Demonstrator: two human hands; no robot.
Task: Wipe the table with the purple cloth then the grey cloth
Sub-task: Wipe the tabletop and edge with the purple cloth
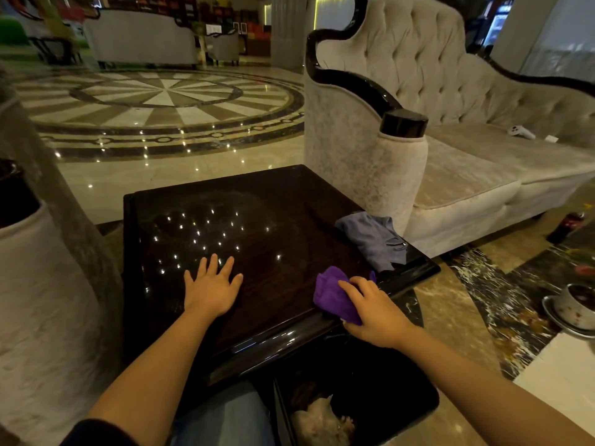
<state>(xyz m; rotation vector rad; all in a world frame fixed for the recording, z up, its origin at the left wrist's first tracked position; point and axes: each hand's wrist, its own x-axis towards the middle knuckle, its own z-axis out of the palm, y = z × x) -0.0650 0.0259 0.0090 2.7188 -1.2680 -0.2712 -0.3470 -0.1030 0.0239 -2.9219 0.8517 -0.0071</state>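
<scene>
Head cam: I see right hand (pixel 375 312) fingers clamped on purple cloth (pixel 335 297) at table (pixel 273 220) 4 o'clock edge; left hand (pixel 211 291) flat, fingers wide, centre; grey cloth (pixel 376 239) at 2 o'clock.

table (pixel 273 220): dark, glossy, square | left hand (pixel 211 289): flat on top, fingers spread | right hand (pixel 375 310): gripping bunched purple cloth (pixel 333 296) at near right edge | grey cloth (pixel 375 239): crumpled at right edge, apart from purple | sofa (pixel 467 149): just beyond table's right side
</scene>
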